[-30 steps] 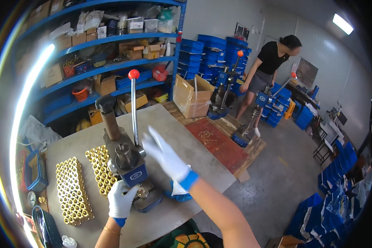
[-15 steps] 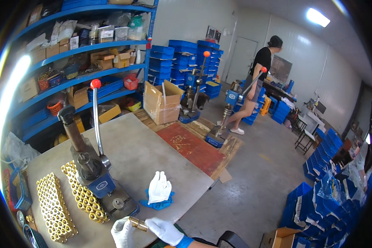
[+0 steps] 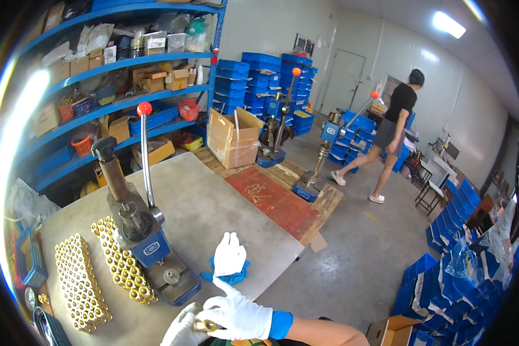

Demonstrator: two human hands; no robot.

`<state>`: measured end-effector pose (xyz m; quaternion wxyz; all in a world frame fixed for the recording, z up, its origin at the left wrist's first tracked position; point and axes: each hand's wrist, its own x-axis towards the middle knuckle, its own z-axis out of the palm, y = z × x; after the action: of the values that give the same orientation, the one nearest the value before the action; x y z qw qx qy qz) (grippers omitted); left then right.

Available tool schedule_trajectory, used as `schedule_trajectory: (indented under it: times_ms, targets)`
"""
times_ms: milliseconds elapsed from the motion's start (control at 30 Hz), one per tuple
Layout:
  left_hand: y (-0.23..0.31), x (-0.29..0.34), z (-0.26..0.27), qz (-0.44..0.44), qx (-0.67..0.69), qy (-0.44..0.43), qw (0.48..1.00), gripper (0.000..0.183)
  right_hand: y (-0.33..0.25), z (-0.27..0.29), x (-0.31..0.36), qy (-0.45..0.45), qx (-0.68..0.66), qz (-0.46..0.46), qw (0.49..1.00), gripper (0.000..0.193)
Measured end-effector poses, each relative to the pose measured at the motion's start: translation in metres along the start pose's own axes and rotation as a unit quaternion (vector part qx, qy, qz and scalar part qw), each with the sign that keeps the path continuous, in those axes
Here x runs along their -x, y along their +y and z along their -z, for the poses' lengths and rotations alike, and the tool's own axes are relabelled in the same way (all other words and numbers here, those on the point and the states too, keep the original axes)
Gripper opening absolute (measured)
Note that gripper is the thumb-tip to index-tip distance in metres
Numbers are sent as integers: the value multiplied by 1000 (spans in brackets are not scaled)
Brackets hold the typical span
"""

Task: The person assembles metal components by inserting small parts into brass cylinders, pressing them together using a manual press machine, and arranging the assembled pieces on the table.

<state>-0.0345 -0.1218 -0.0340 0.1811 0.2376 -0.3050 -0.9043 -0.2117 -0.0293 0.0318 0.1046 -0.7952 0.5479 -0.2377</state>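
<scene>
At the near edge of the table, both white-gloved hands come together on a small brass cylindrical fitting (image 3: 206, 326). My left hand (image 3: 181, 328) is closed around one side of it. The fingers of my right hand (image 3: 242, 314) pinch it from the other side, with the index finger raised and a blue band at the wrist. One round end of the fitting shows; the rest is hidden by the gloves. Beyond my hands stands a hand lever press (image 3: 151, 249) with a red-knobbed lever. To its left are two blocks of upright brass fittings (image 3: 82, 282), (image 3: 124, 262).
A white glove (image 3: 229, 254) lies on a blue cloth (image 3: 239, 274) right of the press. Blue shelving (image 3: 127, 60) holds boxes at the left. More lever presses (image 3: 311, 181) and an open carton (image 3: 233, 138) stand beyond. A person (image 3: 395, 127) walks on the floor at the right.
The fitting has turned so its round end shows, and my right hand has moved over it with the index finger lifted. The person in the background has stepped to the right.
</scene>
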Motion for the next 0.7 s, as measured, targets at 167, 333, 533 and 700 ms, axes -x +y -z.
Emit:
schedule_trajectory:
  times_ms: [167,333,533,700]
  targets:
    - [1,0,10,-66,80,40,994,18,-7,4,-10,112,161,120,973,31]
    - [12,1,24,-131,-40,101,985,8,8,-8,-19,142,138,167,966,28]
    - [70,22,23,-243,-253,180,919,25,23,-67,-31,34,-521,-363,772,50]
    - [180,7,78,-447,-560,320,620,42,48,-78,-1,149,-378,-361,839,31]
